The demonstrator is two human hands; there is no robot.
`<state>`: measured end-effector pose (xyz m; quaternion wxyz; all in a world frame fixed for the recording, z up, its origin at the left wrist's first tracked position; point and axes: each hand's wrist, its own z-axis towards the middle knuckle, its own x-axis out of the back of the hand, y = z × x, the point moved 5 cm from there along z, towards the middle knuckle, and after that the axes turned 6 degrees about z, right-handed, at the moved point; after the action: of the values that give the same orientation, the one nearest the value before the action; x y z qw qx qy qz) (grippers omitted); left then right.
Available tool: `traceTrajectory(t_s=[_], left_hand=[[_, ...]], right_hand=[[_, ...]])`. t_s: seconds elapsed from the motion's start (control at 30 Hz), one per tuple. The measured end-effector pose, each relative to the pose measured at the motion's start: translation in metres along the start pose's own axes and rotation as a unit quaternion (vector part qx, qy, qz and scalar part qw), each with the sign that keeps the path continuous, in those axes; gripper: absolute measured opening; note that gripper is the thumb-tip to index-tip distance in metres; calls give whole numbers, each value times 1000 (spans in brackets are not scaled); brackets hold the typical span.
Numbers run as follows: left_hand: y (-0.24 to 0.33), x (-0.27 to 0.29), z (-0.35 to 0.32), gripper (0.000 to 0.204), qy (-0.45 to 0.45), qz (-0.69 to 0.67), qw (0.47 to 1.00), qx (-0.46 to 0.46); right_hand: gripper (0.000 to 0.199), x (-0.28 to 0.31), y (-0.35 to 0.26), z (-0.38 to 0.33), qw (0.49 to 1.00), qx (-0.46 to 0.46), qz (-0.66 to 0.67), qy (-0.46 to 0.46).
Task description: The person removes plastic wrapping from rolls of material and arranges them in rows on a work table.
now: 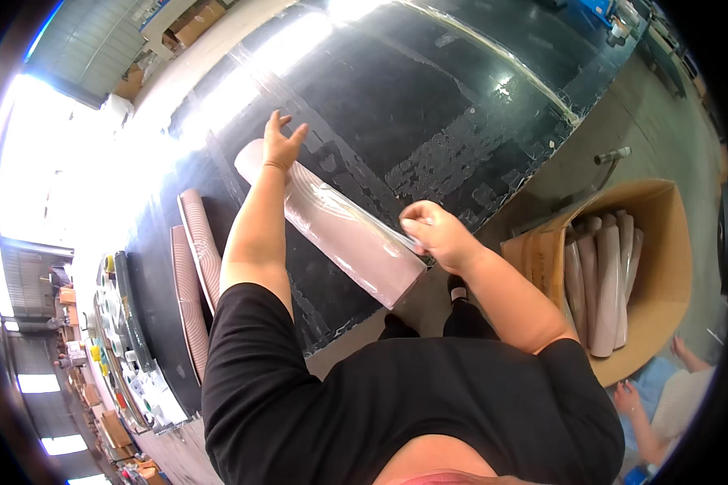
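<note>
The person's black shirt is filling the lower part of the view, nearest to the camera, and both bare forearms are reaching up from it toward a pale pink roll. This roll is lying at a slant on the black table, with its far end to the upper left and its near end sticking past the table's front edge. A clear plastic film is wrapping around the middle of the roll. The left hand is resting on the far end of the roll with the fingers spread apart, pressing and not closing around it. The right hand is staying just beside the near half of the roll, its fingers pinched together on the edge of the film. To the left of the left arm, two more rolls are lying side by side on the table. To the right, below the table edge, an open cardboard box is standing on the floor and is holding several wrapped rolls upright. At the lower right edge, the hands of another person are showing.
</note>
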<state>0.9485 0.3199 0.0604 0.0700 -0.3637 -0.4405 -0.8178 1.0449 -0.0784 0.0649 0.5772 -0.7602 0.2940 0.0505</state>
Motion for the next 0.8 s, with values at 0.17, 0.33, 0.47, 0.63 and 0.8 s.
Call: traceTrajectory(t_s=[0.17,0.33,0.47,0.63,0.8], left_hand=[[-28,14,-3,85,102,-126,987,-16],[-36,17,4,79,102,-96,990,-29],[-41,10,8,79,67,-150,986,-13],[23,5,-11,79,84,-4,996,4],[221,-96,-185,88,-369,-80,901,-215]], right_hand=[[21,72,24,-90,978,-143,147,30],[53,166,49,-277,965,-234,77,90],[60,203,135,-430,801,-353,-478,76],[40,204,227,-512,715,-427,-399,384],[33,161,213,-362,806,-134,-466,340]])
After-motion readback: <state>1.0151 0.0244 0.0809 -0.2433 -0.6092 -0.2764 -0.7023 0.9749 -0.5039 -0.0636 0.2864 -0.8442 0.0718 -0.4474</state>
